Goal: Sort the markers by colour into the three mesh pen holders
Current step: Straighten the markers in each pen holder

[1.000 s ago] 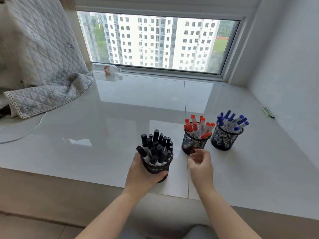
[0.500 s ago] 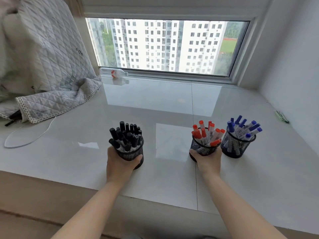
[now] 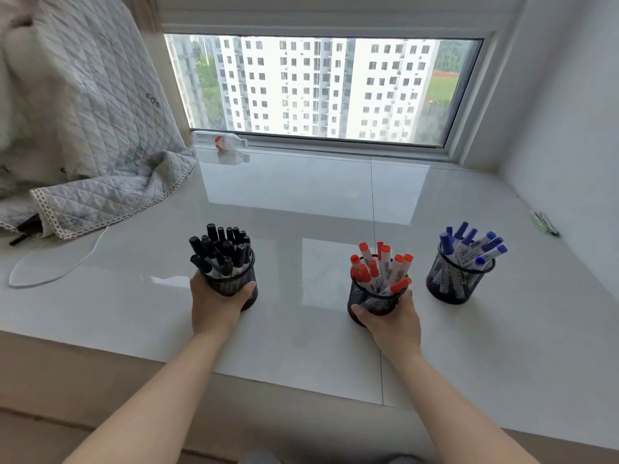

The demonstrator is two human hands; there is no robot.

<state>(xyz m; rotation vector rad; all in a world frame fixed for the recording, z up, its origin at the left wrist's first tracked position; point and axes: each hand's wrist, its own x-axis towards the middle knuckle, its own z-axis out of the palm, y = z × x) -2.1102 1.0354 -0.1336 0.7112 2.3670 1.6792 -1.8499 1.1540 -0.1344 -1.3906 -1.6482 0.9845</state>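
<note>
**Both hands on sorted holders**

The left hand (image 3: 214, 304) has its grip wrapped round the mesh holder of black markers (image 3: 231, 283). The right hand (image 3: 393, 321) clasps the holder of red markers (image 3: 371, 298). The holder of blue markers (image 3: 452, 283) stands untouched just right, all on the glossy surface (image 3: 301, 202).

Three mesh pen holders stand on the sill surface (image 3: 301, 202), in a rough row near its front edge. The left holder (image 3: 234, 283) is well apart from the middle holder (image 3: 373, 301); the right holder (image 3: 454, 283) stands near the middle one, slightly farther back. Markers stand in each. The left hand (image 3: 214, 304) grips the left holder from the front, the right hand (image 3: 393, 321) the middle holder. A quilt (image 3: 90, 135) lies at far left, a bottle (image 3: 221, 141) behind, against the window (image 3: 321, 85).
</note>
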